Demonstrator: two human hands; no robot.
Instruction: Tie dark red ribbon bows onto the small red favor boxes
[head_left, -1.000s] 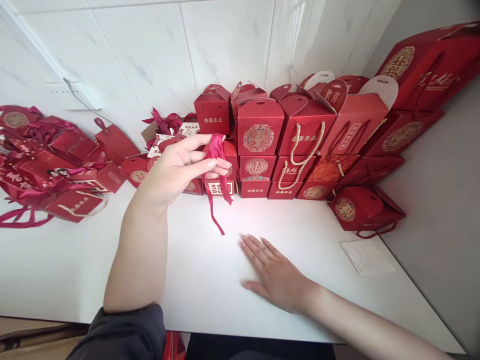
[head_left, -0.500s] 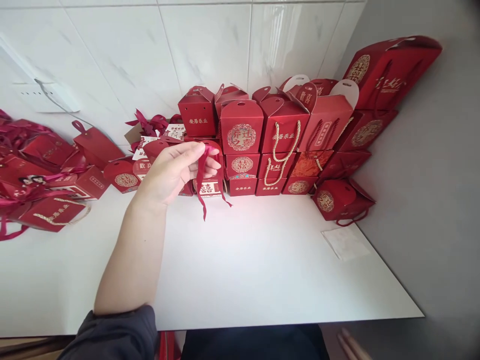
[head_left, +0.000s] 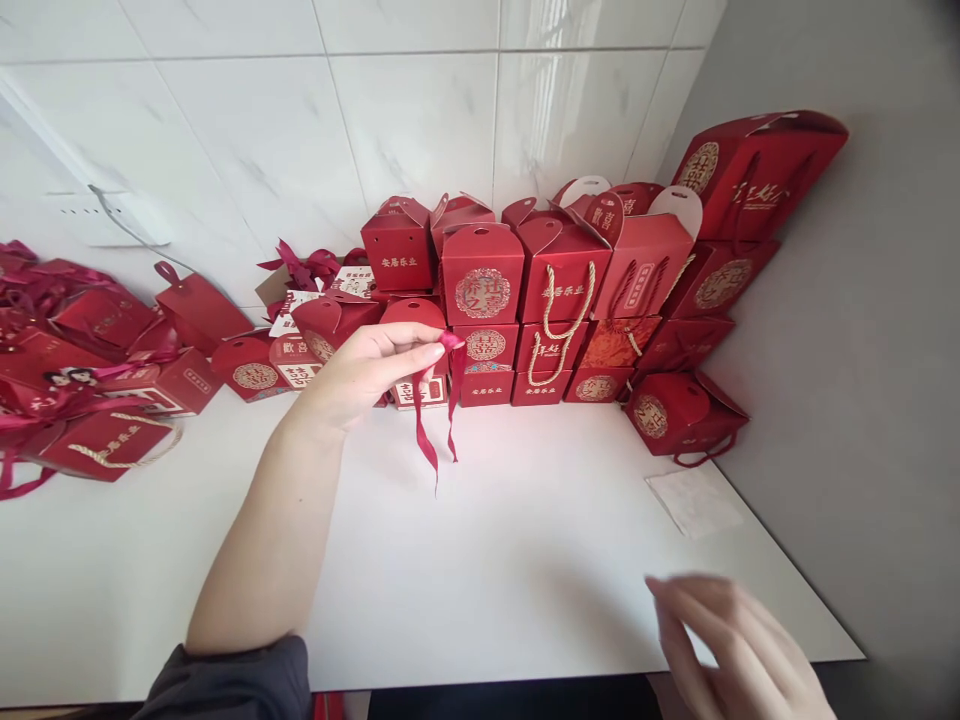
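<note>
the left hand (head_left: 382, 372) grips the dark pink ribbon (head_left: 425, 440) at its bunched top, pinched between thumb and fingertips, and holds it up above the bench (head_left: 480, 580), in front of the stacked red boxes (head_left: 559, 265) as seen from here. two tails hang free from the pinch, the one on the left appearing to reach lower. the right hand (head_left: 742, 640) is low by the near edge, well apart from the ribbon, its fingers curled with a gap between them; it is blurred, so i cannot tell whether the tips meet or hold something small. the step in hand looks like keeping the ribbon in order while the other hand is busy elsewhere. to do that well, i would keep the pinch firm but small, right at the gathered part, so the strands cannot slide past each other or twist. letting both tails hang straight should show any kink early. best to keep them off the rope handles (head_left: 562, 337), which look easy to snag on, and to bring the right hand in over the open stretch of bench, clear of the white sheet (head_left: 694, 500).
</note>
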